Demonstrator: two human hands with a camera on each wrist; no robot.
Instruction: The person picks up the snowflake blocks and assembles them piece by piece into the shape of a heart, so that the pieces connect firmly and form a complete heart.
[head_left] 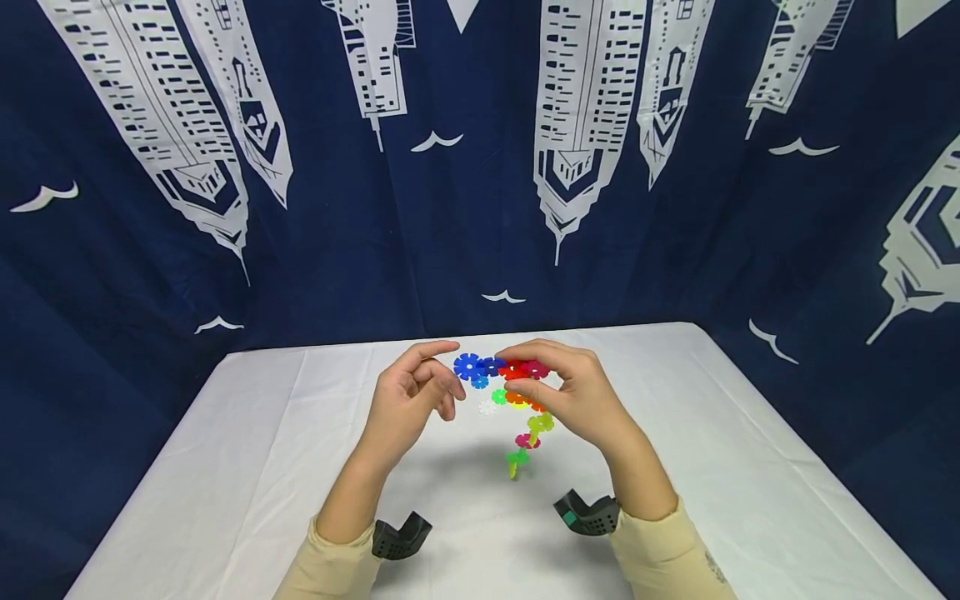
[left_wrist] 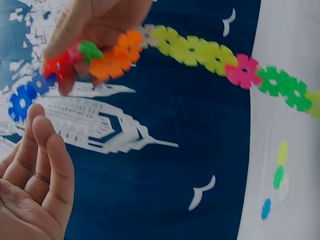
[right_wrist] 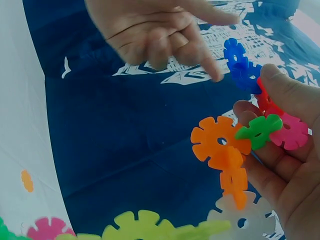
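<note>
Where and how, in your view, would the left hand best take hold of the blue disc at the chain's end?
Probably pinch the blue disc by its free outer rim, across its flat faces, coming from the left; it's thin and its opposite edge joins another disc.

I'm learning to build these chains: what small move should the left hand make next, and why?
Probably lower the left hand to the loose light-blue notched disc on the white tablecloth: that hand is empty, while the right hand grips the chain of notched discs, leaving its blue end disc exposed.
</note>
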